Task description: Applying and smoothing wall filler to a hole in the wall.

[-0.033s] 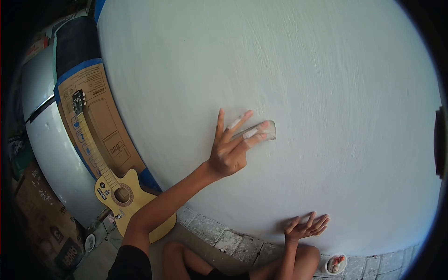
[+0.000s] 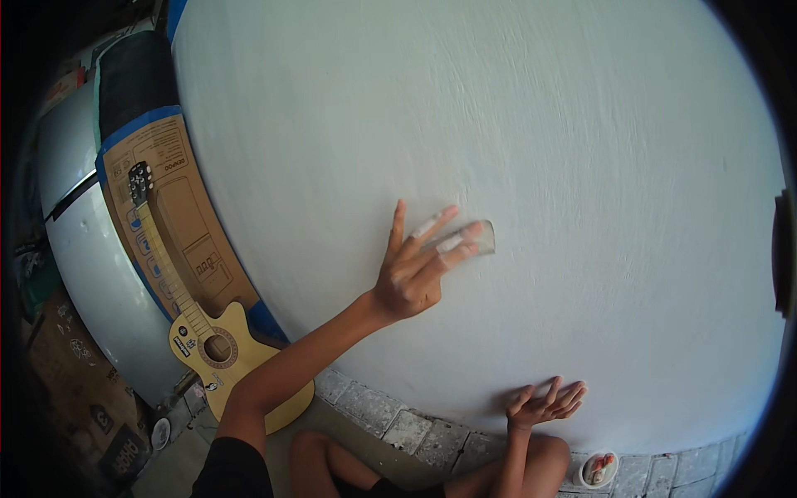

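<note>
On one pale wall (image 2: 581,166), two bare hands show. The left hand (image 2: 415,270) is open, its fingers apart and extended, several over one small grey sheet (image 2: 486,240) that sits between them and the wall, well above the floor. The sheet's long axis runs left to right, rising slightly to the right, where its end shows past the fingertips; the rest is partly covered and blurred. The right hand (image 2: 546,407) is open and holds nothing, low by the wall; whether it touches I cannot tell. One tub (image 2: 579,476) stands near it. At left, one guitar (image 2: 274,407) leans, neck up, before one printed cardboard (image 2: 181,220).
</note>
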### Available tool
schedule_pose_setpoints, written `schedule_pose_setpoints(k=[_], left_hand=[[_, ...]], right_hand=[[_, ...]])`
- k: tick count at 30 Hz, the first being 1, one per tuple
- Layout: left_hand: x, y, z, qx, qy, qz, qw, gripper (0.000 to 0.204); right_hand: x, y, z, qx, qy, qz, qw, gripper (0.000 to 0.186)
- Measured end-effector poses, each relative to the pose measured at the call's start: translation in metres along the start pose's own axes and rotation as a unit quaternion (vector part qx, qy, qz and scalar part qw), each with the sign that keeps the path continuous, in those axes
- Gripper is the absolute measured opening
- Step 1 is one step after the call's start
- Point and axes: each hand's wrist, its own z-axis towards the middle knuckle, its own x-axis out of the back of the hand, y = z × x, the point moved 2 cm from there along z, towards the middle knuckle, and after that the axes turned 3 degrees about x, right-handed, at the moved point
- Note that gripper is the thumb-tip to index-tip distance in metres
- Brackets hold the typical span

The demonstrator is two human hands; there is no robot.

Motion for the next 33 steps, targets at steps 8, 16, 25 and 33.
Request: schedule_pose_setpoints(k=[8, 16, 25, 33], left_hand=[[-0.003, 0.007, -0.008, -0.040, -0.047, -0.002, 0.998, 0.047], [-0.002, 0.001, -0.002, -0.055, 0.002, 0.061, 0.997, 0.048], [-0.002, 0.005, -0.003, -0.059, -0.003, 0.083, 0.995, 0.046], [-0.004, 0.007, -0.003, -0.026, 0.004, 0.077, 0.997, 0.048]], right_hand=[[0.000, -0.001, -0.001, -0.002, -0.005, -0.001, 1.000, 0.052], [0.000, 0.000, -0.002, -0.003, -0.004, -0.002, 1.000, 0.053], [0.000, 0.000, -0.001, -0.005, 0.000, 0.000, 1.000, 0.053], [0.000, 0.000, -0.001, -0.002, -0.006, -0.003, 1.000, 0.053]])
